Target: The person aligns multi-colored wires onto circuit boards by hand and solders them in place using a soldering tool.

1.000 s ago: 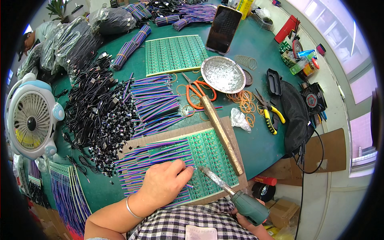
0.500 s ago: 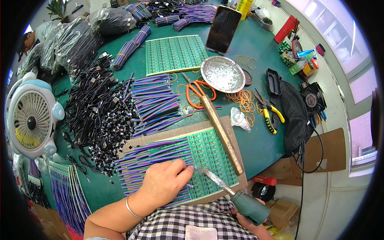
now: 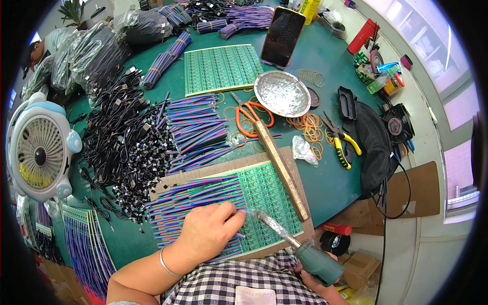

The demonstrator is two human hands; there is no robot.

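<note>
My left hand [image 3: 211, 231] rests over a green circuit board panel [image 3: 272, 203], thumb and fingertips pinched together on a wire, mostly hidden beneath them. Rows of blue, purple and pink wires [image 3: 198, 195] run leftward from the panel. In my right hand [image 3: 311, 285], at the lower edge, is a soldering iron [image 3: 317, 264] with a green handle and metal barrel. Its tip points up and left, close to my left fingertips; whether it touches the board cannot be made out. Under the panel lies a brown backing board [image 3: 300, 175], and a long, narrow bar [image 3: 281, 170] crosses the panel's right part.
Beyond the panel are loose wires [image 3: 195, 124], orange-handled scissors [image 3: 248, 119], a metal bowl [image 3: 282, 94] and another panel [image 3: 221, 68]. Pliers [image 3: 343, 145] lie to the right. Black cables [image 3: 109, 132] and a fan [image 3: 40, 152] occupy the left; a phone [image 3: 282, 38] stands behind.
The soldering iron has shifted very slightly to the right. My left hand stays at the same place on the wires.
</note>
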